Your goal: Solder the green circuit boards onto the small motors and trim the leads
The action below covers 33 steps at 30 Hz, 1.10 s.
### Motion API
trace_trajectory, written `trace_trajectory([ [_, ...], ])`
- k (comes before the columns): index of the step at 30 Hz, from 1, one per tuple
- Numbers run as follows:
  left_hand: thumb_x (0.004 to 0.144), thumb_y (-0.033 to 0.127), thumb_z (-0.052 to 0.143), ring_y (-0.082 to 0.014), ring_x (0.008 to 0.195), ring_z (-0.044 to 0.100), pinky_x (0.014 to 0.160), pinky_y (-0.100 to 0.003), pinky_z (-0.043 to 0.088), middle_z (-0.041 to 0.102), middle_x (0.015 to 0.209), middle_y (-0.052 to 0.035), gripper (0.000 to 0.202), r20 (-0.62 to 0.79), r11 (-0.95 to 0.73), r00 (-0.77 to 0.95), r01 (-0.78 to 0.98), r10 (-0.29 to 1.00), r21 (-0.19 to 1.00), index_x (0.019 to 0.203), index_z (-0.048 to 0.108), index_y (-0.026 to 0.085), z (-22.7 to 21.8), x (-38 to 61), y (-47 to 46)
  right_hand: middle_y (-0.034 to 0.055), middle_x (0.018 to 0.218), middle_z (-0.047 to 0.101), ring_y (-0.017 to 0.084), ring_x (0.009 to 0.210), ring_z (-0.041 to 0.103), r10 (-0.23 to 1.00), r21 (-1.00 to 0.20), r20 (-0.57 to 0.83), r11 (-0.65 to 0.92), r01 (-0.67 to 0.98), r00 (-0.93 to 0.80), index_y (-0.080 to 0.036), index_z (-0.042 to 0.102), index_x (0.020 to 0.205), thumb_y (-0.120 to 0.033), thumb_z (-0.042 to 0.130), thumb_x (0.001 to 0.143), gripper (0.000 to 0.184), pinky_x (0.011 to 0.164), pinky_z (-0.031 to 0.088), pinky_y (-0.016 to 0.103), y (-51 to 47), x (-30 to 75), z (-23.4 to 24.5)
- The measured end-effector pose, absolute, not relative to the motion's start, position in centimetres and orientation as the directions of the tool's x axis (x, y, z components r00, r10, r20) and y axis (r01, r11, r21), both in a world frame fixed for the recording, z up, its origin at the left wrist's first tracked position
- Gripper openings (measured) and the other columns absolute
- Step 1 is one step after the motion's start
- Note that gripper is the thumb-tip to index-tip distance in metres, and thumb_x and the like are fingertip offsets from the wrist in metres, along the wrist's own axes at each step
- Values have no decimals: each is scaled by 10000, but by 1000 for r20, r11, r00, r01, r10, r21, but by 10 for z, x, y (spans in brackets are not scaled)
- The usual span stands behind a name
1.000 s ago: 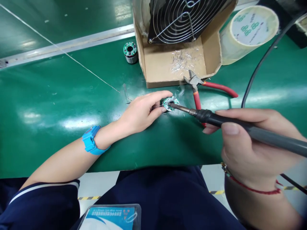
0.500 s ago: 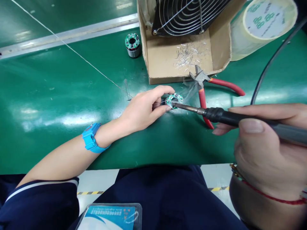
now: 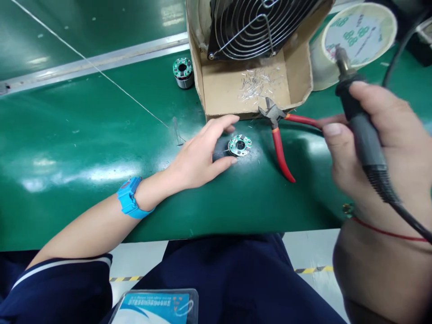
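A small round green circuit board (image 3: pixel 240 145) lies on the green mat (image 3: pixel 84 135). My left hand (image 3: pixel 199 155) rests just left of it, forefinger and thumb spread apart on either side of it without gripping it. A thin solder wire (image 3: pixel 101 72) runs from the far left down to this hand. My right hand (image 3: pixel 364 148) is closed round a black soldering iron (image 3: pixel 362 130), raised at the right with its tip (image 3: pixel 339 54) pointing up and away from the board. Red-handled cutters (image 3: pixel 281 153) lie between my hands; a right fingertip touches their upper handle.
An open cardboard box (image 3: pixel 216 94) with several cut wire ends and a wire-guarded fan (image 3: pixel 256 22) stands behind the board. A large tape roll (image 3: pixel 357 31) is at the far right. A second round part (image 3: pixel 183 73) sits left of the box. The iron's cord (image 3: pixel 408 220) trails right.
My right hand lifted the iron off the board and swung its tip up to the right. My left fingers, pinched at the board's edge, have spread apart.
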<state>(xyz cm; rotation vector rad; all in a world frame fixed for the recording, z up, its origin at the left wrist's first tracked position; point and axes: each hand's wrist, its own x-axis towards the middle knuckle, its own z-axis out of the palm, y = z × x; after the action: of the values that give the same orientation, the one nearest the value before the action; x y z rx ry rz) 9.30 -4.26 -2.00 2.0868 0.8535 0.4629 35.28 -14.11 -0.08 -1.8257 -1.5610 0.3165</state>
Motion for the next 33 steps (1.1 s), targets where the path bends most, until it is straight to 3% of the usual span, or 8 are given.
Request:
trace_trajectory([
  [3,898,157,646,-259,1342,544,1037,-370,511,529,1487,-75,589,-6,-532,768,450,640,717,1444,435,228,-19,96,-44,84,1374,619,225,1049,731,912,-541,368,54,839,179,-308,489,1445,-368,543,969,483,941,553,437,-136,358,-16],
  [6,927,142,610,-240,1293,589,1028,-354,503,588,1428,-71,466,-50,-528,749,511,661,679,1376,494,191,-18,97,-46,197,1484,475,390,1386,508,934,-426,357,154,892,10,-181,356,1488,-560,660,831,817,1087,443,632,-134,359,-35],
  [8,912,142,636,-229,1217,631,975,-330,509,633,1351,-70,426,-71,-478,723,524,687,705,1320,514,171,-16,97,-47,237,1482,450,440,1388,468,958,-370,286,127,920,-17,-139,347,1469,-641,733,697,999,1083,421,671,-132,358,-43],
  [12,886,200,701,-216,1103,657,855,-300,500,674,1174,-52,381,-59,-420,698,493,713,762,1225,529,171,-12,96,-49,132,1089,656,336,1002,639,975,-240,211,-22,971,74,-171,536,1251,-388,672,705,604,846,544,531,-134,353,-44],
  [16,875,269,736,-207,1035,647,791,-289,478,657,1005,-31,357,-47,-409,691,479,721,777,1162,546,175,-9,94,-51,63,852,645,239,775,608,948,-205,315,107,973,-38,-195,569,1168,-233,592,749,421,638,517,358,-147,345,-37],
  [20,863,280,752,-181,968,638,751,-275,465,642,999,-29,360,-11,-447,705,461,709,766,1141,551,170,-10,93,-52,126,1026,711,256,786,607,891,-171,377,336,926,-253,-188,525,1226,-265,612,819,423,685,522,396,-157,339,-27],
  [23,864,281,750,-181,968,632,736,-274,467,639,1031,-39,361,23,-491,710,463,704,738,1146,555,169,-11,92,-52,160,1127,701,292,832,618,896,-145,324,364,920,-304,-195,498,1274,-276,576,856,433,712,509,435,-158,341,-20],
  [33,871,273,748,-190,961,647,716,-279,494,651,1086,-49,366,100,-593,726,465,680,658,1176,570,178,-14,90,-55,25,681,537,192,645,512,880,5,324,365,931,-347,-182,622,1105,-355,591,928,250,574,398,325,-163,340,-3],
])
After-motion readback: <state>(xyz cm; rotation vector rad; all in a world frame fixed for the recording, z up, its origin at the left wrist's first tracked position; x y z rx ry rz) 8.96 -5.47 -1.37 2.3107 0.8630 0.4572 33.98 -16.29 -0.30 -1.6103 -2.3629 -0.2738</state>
